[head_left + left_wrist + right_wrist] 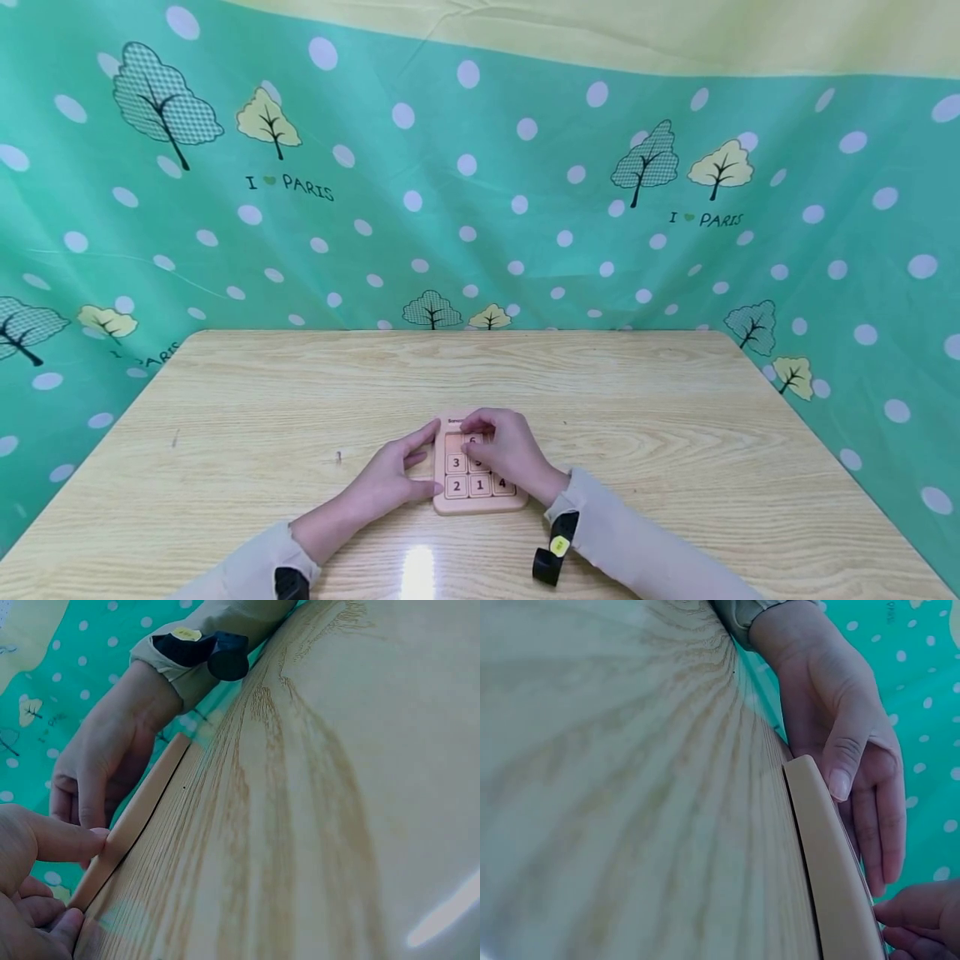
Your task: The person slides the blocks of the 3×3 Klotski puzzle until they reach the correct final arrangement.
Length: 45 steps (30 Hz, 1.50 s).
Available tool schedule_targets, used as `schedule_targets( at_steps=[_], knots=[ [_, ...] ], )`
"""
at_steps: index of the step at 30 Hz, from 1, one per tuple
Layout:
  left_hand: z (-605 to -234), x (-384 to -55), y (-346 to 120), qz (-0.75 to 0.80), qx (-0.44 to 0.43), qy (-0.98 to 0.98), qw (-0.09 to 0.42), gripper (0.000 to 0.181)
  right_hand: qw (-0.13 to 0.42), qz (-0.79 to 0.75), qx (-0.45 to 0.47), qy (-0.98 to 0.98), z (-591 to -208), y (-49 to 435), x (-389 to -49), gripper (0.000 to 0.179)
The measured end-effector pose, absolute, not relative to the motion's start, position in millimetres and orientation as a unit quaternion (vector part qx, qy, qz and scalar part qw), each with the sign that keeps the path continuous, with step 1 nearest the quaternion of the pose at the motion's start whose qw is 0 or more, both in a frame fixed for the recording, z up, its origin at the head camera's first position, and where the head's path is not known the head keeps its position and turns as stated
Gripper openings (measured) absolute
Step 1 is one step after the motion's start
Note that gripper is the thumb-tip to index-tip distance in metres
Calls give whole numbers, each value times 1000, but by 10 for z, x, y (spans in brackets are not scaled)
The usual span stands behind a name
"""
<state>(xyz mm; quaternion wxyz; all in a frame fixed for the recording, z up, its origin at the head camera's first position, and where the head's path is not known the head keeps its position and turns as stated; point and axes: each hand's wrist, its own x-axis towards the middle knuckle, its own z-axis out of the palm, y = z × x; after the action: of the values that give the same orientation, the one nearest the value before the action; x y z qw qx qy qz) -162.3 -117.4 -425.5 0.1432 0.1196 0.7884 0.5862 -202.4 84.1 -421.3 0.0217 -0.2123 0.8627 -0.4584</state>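
A pale wooden number slide puzzle (480, 506) lies flat on the table. Tiles 2, 1 and 4 fill its bottom row; tile 3 (456, 463) begins the middle row, and tile 6 (473, 440) is partly covered above. The top-left cell holds no tile. My left hand (386, 477) rests along the puzzle's left edge, thumb at the lower corner and fingers extended toward the upper one. Over the top rows, my right hand (512, 450) touches the tiles with its thumb and fingertips, which stand apart. It hides the right-hand tiles of those rows.
The wood-grain table (300, 400) stretches around the puzzle, with a bright light reflection near its front. A green dotted cloth (480, 208) hangs behind and at both sides. Black straps with camera mounts sit at both wrists.
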Motion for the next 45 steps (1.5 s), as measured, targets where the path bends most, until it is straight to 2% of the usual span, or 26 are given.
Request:
schedule_targets(
  at_steps=[14,20,27,36,45],
  knots=[
    [-4268,-1629,-1171,585,124,789,142,86,12,-483,-217,848,-4269,966,-2018,20],
    [-4275,-1629,-1169,584,125,790,141,87,47,-542,-202,814,-4274,1025,-1980,23],
    [-4293,-1645,-1171,579,122,794,141,87,103,-545,-225,801,-4062,1010,-1847,28],
    [-4298,-1643,-1187,577,126,794,143,87,100,-505,-237,824,-4248,1024,-1922,28],
    [-4292,-1643,-1186,578,125,793,146,87,96,-504,-238,825,-4264,1004,-1918,26]
  ],
)
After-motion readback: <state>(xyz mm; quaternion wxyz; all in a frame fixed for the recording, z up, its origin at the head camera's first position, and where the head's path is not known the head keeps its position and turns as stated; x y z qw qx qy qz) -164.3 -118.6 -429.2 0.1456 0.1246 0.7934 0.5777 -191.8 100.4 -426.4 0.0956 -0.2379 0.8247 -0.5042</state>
